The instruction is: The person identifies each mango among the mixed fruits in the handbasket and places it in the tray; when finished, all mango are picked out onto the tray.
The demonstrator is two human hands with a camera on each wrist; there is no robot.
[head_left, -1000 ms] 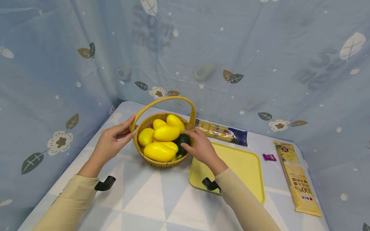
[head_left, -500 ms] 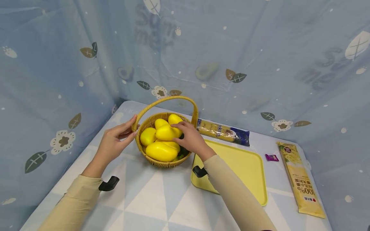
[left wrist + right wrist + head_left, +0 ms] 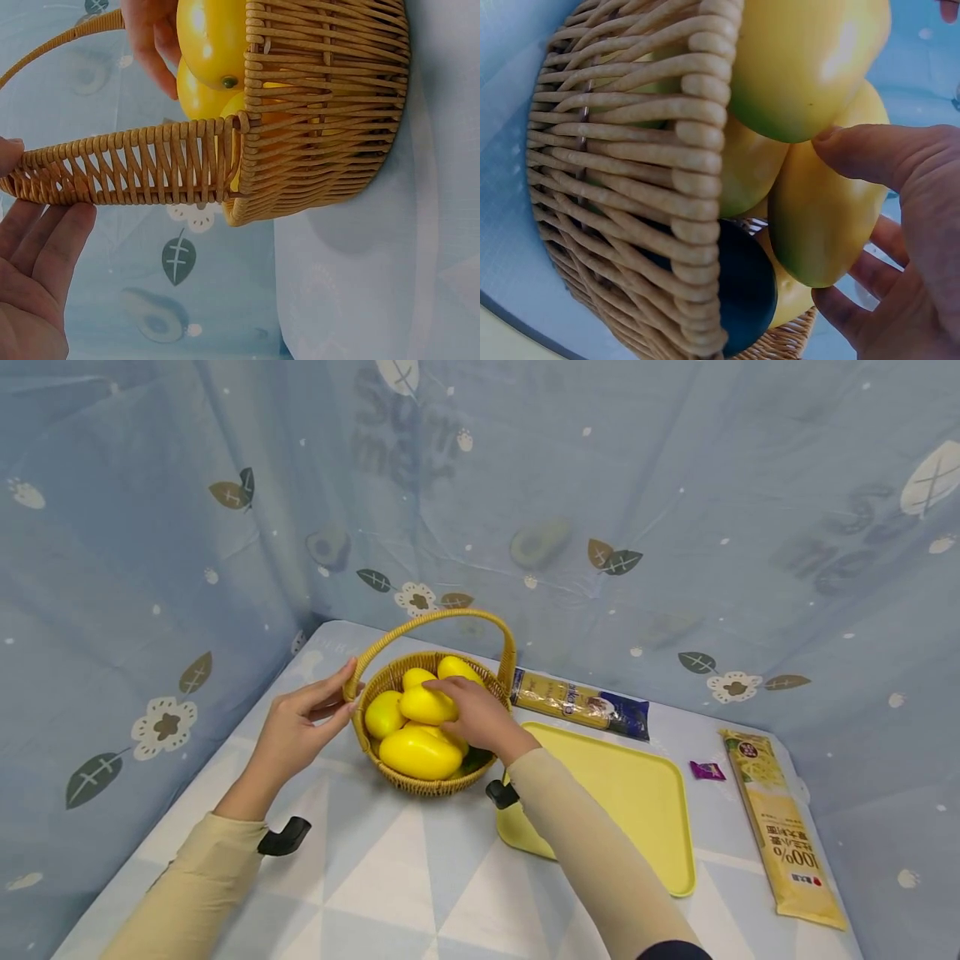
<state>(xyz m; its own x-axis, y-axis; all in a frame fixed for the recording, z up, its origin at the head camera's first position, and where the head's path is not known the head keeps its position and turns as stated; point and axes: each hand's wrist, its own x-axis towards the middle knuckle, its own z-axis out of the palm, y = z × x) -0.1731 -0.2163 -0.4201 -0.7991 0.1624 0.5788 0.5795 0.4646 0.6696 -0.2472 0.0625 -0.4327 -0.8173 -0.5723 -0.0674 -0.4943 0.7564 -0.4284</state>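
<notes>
A round wicker basket [image 3: 427,787] with a tall arched handle [image 3: 431,618] holds several yellow mangoes, green at their ends in the right wrist view. My left hand [image 3: 288,727] pinches the handle's left side, thumb on one edge and fingers on the other, as the left wrist view [image 3: 37,277] shows. Over the basket, my right hand [image 3: 483,714] grips the top mango [image 3: 423,704] between thumb and fingers; in the right wrist view this mango [image 3: 825,210] lies between them. A dark green rounded fruit [image 3: 746,289] sits below, largely hidden by my hand in the head view.
A yellow tray [image 3: 630,802] lies right of the basket, partly under my right forearm. Behind it is a blue-and-gold pasta packet [image 3: 577,703]. Farther right are a small purple wrapped candy [image 3: 707,770] and a long yellow noodle packet [image 3: 783,827]. Patterned curtains surround the table.
My right hand has moved left from beside the dark green fruit onto the top mango and closed around it. The left hand keeps its hold on the basket handle.
</notes>
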